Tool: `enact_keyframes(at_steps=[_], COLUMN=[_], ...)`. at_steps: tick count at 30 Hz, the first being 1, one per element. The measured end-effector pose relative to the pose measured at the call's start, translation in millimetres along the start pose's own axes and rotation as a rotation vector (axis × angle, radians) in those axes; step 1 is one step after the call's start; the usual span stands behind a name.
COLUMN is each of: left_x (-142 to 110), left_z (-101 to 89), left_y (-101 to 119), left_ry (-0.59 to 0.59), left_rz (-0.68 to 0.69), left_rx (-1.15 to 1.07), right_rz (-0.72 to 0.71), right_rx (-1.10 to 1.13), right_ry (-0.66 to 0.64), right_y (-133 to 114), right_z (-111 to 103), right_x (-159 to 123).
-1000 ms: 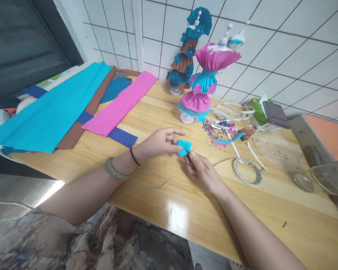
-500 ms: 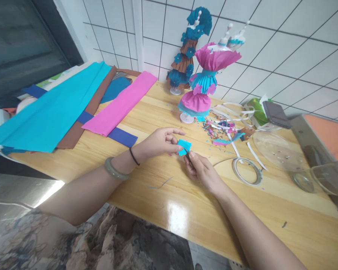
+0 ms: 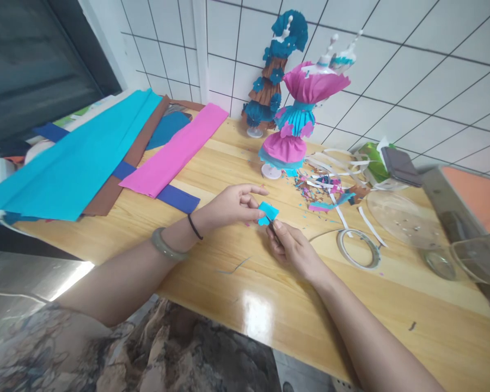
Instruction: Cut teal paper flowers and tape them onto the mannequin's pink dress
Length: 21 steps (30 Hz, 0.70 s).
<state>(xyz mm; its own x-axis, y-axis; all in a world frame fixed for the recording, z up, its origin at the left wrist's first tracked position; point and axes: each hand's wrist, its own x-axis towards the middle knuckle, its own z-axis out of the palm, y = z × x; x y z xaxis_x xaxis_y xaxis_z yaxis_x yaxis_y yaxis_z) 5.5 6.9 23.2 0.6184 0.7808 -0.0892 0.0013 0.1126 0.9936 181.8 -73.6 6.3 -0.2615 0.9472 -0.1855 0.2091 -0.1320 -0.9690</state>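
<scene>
A small piece of bright blue crepe paper (image 3: 268, 210) is pinched between the thumb and fingers of my left hand (image 3: 237, 205), index finger stretched out above it. My right hand (image 3: 292, 245) is closed around small dark scissors (image 3: 271, 225), mostly hidden by the fingers. Their blades meet the lower edge of the paper, where a cut shows. Both hands are just above the wooden table (image 3: 212, 288). Beyond them stands a doll-like figure in a pink and blue crepe paper dress (image 3: 286, 147), beside another in brown and teal (image 3: 265, 92).
Folded crepe paper in blue (image 3: 77, 169), pink (image 3: 179, 149) and brown lies at left. Paper scraps (image 3: 326, 185) are heaped behind my right hand. A roll of tape (image 3: 358, 249), a clear glass jar (image 3: 441, 264), a phone (image 3: 400, 165) and an orange-topped box (image 3: 473, 190) stand at right.
A cut in the blue paper's lower edge looks more open, and the paper has tilted slightly. Both hands are in nearly the same place.
</scene>
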Motion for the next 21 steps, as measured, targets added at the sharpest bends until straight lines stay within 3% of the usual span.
enact_keyframes(at_steps=[21], left_x=[-1.9], left_z=[1.4], left_y=[4.4], left_ry=[0.012], left_rz=[0.003], left_rx=[0.015], right_rz=[-0.003], right_rx=[-0.057], right_ry=[-0.002], right_y=[-1.1], right_z=[-0.6], right_x=[-0.1])
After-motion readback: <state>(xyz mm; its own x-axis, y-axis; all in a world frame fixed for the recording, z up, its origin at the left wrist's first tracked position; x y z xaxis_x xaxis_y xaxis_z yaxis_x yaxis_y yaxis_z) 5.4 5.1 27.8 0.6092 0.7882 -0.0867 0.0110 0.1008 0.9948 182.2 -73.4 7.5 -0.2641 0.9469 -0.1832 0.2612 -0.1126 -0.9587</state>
